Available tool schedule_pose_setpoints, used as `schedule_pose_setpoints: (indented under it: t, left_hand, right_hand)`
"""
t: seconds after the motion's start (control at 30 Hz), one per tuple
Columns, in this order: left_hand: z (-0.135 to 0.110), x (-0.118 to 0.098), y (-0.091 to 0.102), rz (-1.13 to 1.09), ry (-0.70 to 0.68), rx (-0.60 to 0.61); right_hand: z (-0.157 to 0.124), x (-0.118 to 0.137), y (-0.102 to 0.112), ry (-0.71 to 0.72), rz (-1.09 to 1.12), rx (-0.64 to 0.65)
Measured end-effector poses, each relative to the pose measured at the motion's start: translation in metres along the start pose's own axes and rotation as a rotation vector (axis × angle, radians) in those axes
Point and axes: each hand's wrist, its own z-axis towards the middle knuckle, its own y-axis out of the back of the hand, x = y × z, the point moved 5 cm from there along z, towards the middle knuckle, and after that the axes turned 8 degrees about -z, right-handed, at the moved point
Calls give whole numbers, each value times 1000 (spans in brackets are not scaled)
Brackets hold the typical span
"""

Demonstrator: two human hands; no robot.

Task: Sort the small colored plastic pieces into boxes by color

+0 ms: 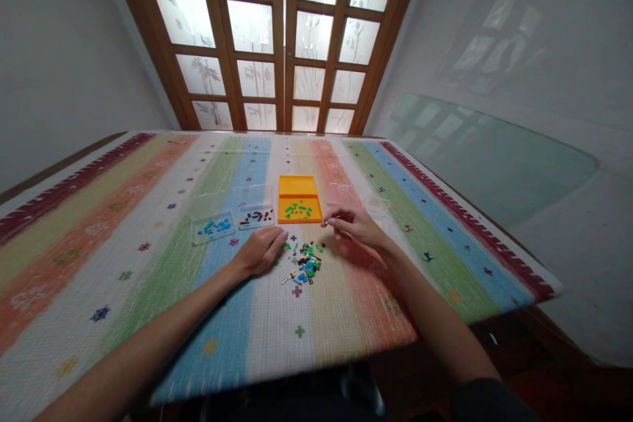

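Light glares through door panes (250, 26) (edges stretch).

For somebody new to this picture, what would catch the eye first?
Probably the orange box, lying open on the striped cloth with green pieces inside. Next, the mixed pile between the left hand and right hand. Then the bright doors at the top.

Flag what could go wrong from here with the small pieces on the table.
1. The right hand is close to the open orange box; a bump could jolt the green pieces inside.
2. The left hand rests beside the loose mixed pile; a careless sweep might scatter it.
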Motion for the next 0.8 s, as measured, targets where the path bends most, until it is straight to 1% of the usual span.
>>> schedule_pose_setpoints:
  t: [0.13, 0.23, 0.33, 0.4, 0.47, 0.57, 0.67, 0.73, 0.8]
  left_hand:
    - [-1, 2, 0, -6, 34, 1]
    - [-3, 4, 1, -28, 50, -32]
    - [-4, 6, 2, -40, 67, -49]
    - [-4, 6, 2, -45, 67, -54]
    - [-5, 4, 3, -54, 62, -53]
    - [-5, 3, 4, -79, 59, -45]
    - [-5, 3, 4, -95, 56, -47]
    - [-6, 3, 4, -98, 50, -49]
    - [-6, 3, 4, -98, 52, -49]
  right_hand:
    - [-3, -4, 27, -60, -57, -163]
    - [-5, -8, 46, -80, -182, -274]
    - [-4, -13, 61, -75, -306, -338]
    - [-1, -15, 67, -66, -361, -340]
    - [3, -18, 69, -55, -402, -309]
    - [10, -25, 66, -69, -427, -229]
    - [16, -32, 61, -104, -399, -160]
    - [20, -35, 59, -101, -404, -159]
    - [23, -36, 59, -84, -440, -186]
